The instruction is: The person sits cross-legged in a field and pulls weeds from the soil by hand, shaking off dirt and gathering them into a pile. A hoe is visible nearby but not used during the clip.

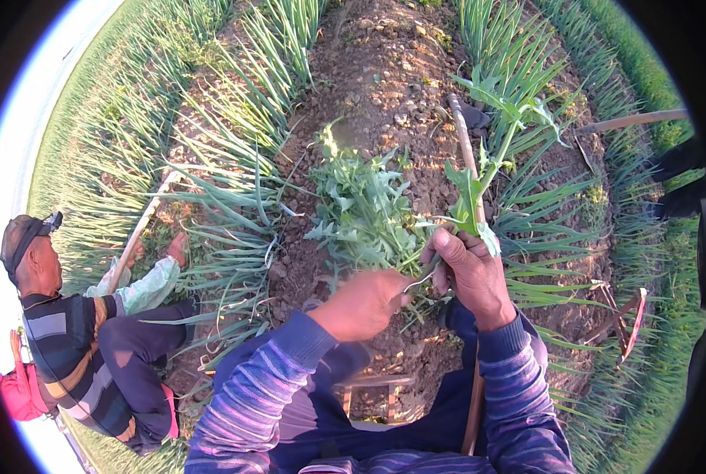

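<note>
My right hand [474,272] grips the lower end of an upright leafy weed [504,154] with a pale, thick stem and jagged leaves. My left hand [364,303] is closed on a thin tool with a shiny metal edge [423,278], which reaches to the right fingers; its exact kind is hard to tell. Just beyond both hands a heap of cut or pulled weeds [361,207] lies on the soil. A hoe with a wooden handle [463,133] and dark metal blade [476,117] runs behind my right hand and forearm.
Rows of green onions [234,201] flank the furrow of dry, cloddy soil [382,89]. A small stool frame [382,380] shows between my legs, and a folding stool [625,323] stands right. At left a co-worker [86,338] crouches beside a wooden handle [142,228]. Another handle [637,121] enters from the right.
</note>
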Motion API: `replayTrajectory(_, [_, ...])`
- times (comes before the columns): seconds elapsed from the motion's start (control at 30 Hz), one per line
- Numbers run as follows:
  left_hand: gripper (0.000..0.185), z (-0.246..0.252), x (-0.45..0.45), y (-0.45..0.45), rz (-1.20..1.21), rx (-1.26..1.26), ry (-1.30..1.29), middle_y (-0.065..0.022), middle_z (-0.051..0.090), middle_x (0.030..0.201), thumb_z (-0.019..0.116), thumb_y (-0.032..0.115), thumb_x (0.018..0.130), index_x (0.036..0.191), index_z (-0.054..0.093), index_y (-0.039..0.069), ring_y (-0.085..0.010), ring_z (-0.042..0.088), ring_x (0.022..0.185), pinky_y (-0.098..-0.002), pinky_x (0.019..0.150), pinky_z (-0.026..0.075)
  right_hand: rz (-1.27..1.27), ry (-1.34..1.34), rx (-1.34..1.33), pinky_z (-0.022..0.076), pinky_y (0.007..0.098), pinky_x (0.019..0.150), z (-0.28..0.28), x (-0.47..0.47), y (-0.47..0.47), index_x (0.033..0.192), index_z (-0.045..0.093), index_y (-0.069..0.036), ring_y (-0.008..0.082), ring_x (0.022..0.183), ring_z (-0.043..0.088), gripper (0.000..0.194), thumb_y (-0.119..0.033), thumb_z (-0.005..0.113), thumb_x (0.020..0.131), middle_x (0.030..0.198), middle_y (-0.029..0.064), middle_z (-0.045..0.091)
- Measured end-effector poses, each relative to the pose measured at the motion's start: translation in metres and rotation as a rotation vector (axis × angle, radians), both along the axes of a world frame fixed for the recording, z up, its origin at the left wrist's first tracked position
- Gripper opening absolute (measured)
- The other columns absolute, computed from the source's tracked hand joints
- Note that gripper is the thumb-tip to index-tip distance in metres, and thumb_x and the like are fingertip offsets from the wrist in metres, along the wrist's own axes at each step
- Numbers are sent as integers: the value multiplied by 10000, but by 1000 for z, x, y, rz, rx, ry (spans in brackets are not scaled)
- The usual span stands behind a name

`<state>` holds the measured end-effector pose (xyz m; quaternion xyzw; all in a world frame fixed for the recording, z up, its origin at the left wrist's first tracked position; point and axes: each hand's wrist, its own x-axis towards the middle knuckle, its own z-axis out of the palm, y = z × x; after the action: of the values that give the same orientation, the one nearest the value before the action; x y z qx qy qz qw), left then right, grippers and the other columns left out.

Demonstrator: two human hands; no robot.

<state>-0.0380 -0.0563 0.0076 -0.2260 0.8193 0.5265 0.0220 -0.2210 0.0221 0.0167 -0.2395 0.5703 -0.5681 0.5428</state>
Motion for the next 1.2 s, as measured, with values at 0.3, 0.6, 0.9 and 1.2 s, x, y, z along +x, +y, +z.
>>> replayTrajectory(0.3, [207,9,-1,11,48,148,101,-188,594,887,573,101,944,1114,597,-15,-325,602,788,-387,720,471,-116,-462,101,396,253,343,-21,-12,-4,854,579,-27,107,416,503,310,-313,634,961,716,73,616])
replayTrajectory(0.6, [287,12,1,-4,325,123,72,-70,622,825,569,76,958,1216,583,-48,-89,577,671,-263,633,492,-239,-405,-35,483,288,432,-25,-9,-4,895,578,-12,149,508,575,318,-317,604,979,781,104,635])
replayTrajectory(0.9, [253,-2,15,-5,144,-221,-69,-240,641,974,612,99,887,1101,620,-34,-422,631,881,-443,760,500,-541,-272,-122,428,253,386,-6,-43,-7,871,546,-51,95,474,516,287,-306,566,1001,751,69,594])
replayTrajectory(1.2, [222,-13,22,-33,511,-13,-15,-49,664,805,611,67,912,1111,638,-28,-45,550,750,-250,690,474,-482,-111,-149,446,262,409,-12,-62,10,866,587,-24,99,475,526,302,-305,626,968,751,72,604])
